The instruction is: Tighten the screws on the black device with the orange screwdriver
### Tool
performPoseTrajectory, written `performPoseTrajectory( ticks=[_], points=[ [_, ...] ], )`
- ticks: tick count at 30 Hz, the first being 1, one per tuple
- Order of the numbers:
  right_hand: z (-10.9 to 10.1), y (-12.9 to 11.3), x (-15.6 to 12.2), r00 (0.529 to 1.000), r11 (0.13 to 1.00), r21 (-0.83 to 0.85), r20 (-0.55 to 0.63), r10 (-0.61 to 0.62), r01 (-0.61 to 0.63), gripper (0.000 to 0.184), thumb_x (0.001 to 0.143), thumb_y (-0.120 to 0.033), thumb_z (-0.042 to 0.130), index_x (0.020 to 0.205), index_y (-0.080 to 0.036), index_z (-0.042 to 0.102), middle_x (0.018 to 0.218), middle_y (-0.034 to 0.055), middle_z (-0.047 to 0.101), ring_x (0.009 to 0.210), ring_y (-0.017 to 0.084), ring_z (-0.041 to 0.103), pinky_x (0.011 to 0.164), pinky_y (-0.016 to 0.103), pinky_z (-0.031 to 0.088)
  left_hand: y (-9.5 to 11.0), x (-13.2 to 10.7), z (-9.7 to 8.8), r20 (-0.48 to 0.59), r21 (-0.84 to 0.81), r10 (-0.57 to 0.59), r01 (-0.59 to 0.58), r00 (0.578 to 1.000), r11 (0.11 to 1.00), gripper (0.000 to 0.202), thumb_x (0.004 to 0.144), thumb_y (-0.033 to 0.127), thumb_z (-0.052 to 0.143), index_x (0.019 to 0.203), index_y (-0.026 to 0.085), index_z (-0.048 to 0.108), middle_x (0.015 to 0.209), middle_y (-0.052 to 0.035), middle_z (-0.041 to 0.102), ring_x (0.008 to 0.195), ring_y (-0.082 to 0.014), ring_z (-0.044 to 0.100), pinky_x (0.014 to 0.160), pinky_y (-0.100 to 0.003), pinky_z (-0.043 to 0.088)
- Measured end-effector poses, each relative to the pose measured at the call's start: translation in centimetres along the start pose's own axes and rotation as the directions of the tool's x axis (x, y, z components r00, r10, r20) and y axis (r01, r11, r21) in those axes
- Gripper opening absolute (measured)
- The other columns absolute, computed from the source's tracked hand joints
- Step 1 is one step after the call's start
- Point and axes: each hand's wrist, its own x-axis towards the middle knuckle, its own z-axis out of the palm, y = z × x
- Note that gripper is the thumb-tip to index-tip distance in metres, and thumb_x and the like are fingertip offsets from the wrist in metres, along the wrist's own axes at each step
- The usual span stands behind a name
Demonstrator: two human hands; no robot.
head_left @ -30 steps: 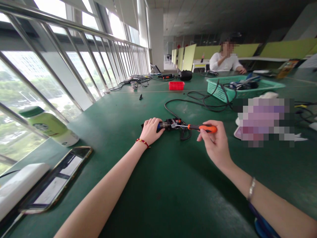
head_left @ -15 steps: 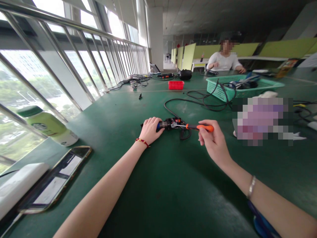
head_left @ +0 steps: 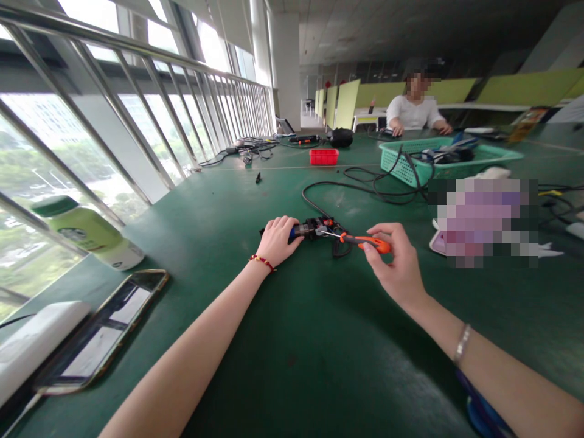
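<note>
My left hand [head_left: 275,239] is closed over the left end of a small black device [head_left: 310,230] with a blue part, pressing it onto the green table [head_left: 319,340]. A black cable runs from the device toward the back. My right hand [head_left: 395,263] pinches the orange handle of a screwdriver [head_left: 365,243]. Its metal tip rests on the device's right end, beside a small red part.
A phone [head_left: 103,331] and a white box [head_left: 31,347] lie at the near left, with a green-capped bottle [head_left: 89,231] behind. Further back are a green basket [head_left: 438,159], a red tray [head_left: 325,157] and loose cables [head_left: 369,185]. Another person sits at the far end.
My right hand has dropped slightly and tilted the screwdriver handle down, and my fingers have shifted on it. My left hand and the device stay where they were.
</note>
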Motion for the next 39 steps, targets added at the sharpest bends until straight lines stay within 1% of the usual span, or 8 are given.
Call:
performPoseTrajectory(
  ticks=[3,5,12,16,19,26,33,39],
  points=[
    [-0.15,-0.16,-0.04,0.998,0.998,-0.036,0.046,0.049,-0.047,0.017,0.086,-0.038,0.053,0.084,-0.021,0.053,0.055,-0.0058,0.05,0.041,0.008,0.043,0.043,0.023,0.032,0.1,0.0,-0.09,0.013,-0.005,-0.006,0.006,1.0,1.0,0.025,0.085,0.033,0.054,0.106,0.02,0.054,0.103,-0.0075,0.059,0.098,-0.0255,0.053,0.089,-0.04,0.041],
    [-0.2,-0.16,0.0,0.999,0.999,-0.038,0.032,0.036,-0.035,0.019,0.088,-0.039,0.05,0.086,-0.021,0.055,0.054,-0.0056,0.05,0.042,0.009,0.044,0.045,0.023,0.035,0.11,-0.01,-0.11,0.012,-0.004,-0.004,0.004,1.0,1.0,0.025,0.085,0.033,0.053,0.107,0.02,0.054,0.103,-0.0075,0.059,0.098,-0.0255,0.053,0.089,-0.04,0.041],
    [0.06,-0.05,0.05,0.987,0.991,-0.045,-0.092,-0.131,0.128,0.028,0.08,-0.026,0.056,0.107,-0.022,0.05,0.098,0.0063,0.063,0.085,0.019,0.064,0.074,0.03,0.049,0.12,0.0,-0.07,-0.009,0.027,0.027,-0.027,1.0,0.999,0.024,0.087,0.032,0.053,0.107,0.019,0.053,0.105,-0.0074,0.059,0.098,-0.0245,0.053,0.093,-0.038,0.039],
    [-0.06,-0.25,-0.03,0.996,0.993,-0.086,-0.004,-0.085,0.085,0.013,0.083,-0.028,0.054,0.094,-0.021,0.055,0.067,-0.0015,0.06,0.057,0.013,0.057,0.058,0.026,0.044,0.26,-0.01,-0.13,-0.012,0.048,0.02,-0.02,1.0,0.999,0.024,0.088,0.03,0.052,0.109,0.019,0.053,0.107,-0.0082,0.059,0.101,-0.0252,0.052,0.096,-0.04,0.036],
    [-0.18,-0.35,-0.03,0.997,0.994,-0.103,0.064,-0.042,0.048,0.016,0.089,-0.034,0.048,0.091,-0.021,0.057,0.057,-0.0042,0.056,0.046,0.011,0.049,0.051,0.026,0.039,0.32,-0.01,-0.18,-0.011,0.044,0.006,-0.005,1.0,0.999,0.025,0.087,0.029,0.053,0.11,0.019,0.053,0.108,-0.0088,0.058,0.102,-0.0259,0.051,0.095,-0.04,0.037],
    [0.13,-0.05,-0.07,0.974,0.976,-0.088,-0.087,-0.209,0.202,0.031,0.079,-0.024,0.057,0.109,-0.021,0.049,0.099,0.0069,0.06,0.088,0.019,0.063,0.079,0.032,0.049,0.09,0.01,-0.05,0.002,0.0,-0.001,0.001,1.0,1.0,0.025,0.087,0.028,0.053,0.111,0.018,0.052,0.108,-0.0086,0.057,0.101,-0.0254,0.051,0.091,-0.038,0.04],
    [-0.08,-0.48,-0.06,0.99,0.977,-0.159,0.049,-0.133,0.14,0.015,0.087,-0.032,0.052,0.097,-0.021,0.055,0.057,-0.0048,0.056,0.052,0.014,0.054,0.06,0.028,0.045,-0.2,0.06,0.47,-0.001,-0.014,-0.004,0.004,1.0,1.0,0.027,0.087,0.028,0.054,0.111,0.018,0.051,0.107,-0.0082,0.06,0.101,-0.0255,0.053,0.092,-0.038,0.04],
    [0.23,-0.15,0.0,0.952,0.951,-0.148,-0.104,-0.288,0.272,0.033,0.078,-0.023,0.06,0.11,-0.02,0.052,0.095,0.0055,0.061,0.083,0.018,0.063,0.076,0.032,0.05,-0.21,0.1,0.48,-0.007,-0.019,-0.005,0.005,1.0,1.0,0.025,0.086,0.028,0.055,0.109,0.018,0.052,0.106,-0.0073,0.061,0.099,-0.0245,0.055,0.093,-0.038,0.039]
  ],
)
